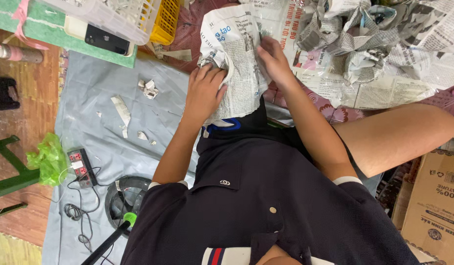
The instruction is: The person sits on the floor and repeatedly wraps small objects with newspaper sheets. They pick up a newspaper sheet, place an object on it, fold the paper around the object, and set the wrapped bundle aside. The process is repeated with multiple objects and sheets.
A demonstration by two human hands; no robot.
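Observation:
I sit on the floor and look down at a newspaper sheet (236, 64) draped over my knee. My left hand (205, 91) grips the sheet's left edge, with the fingers curled into the paper. My right hand (272, 60) presses and pinches the paper on its right side. The sheet is wrapped around something underneath that I cannot make out. A heap of crumpled newspaper (369, 39) lies just right of my right hand, on top of flat newspaper pages (364, 91).
A grey sheet (99, 122) covers the floor at left, with paper scraps (148, 89), a power strip (80, 167) and a fan base (123, 196). White and yellow baskets (138, 17) and a phone (108, 39) sit top left. A cardboard box (433, 206) stands at right.

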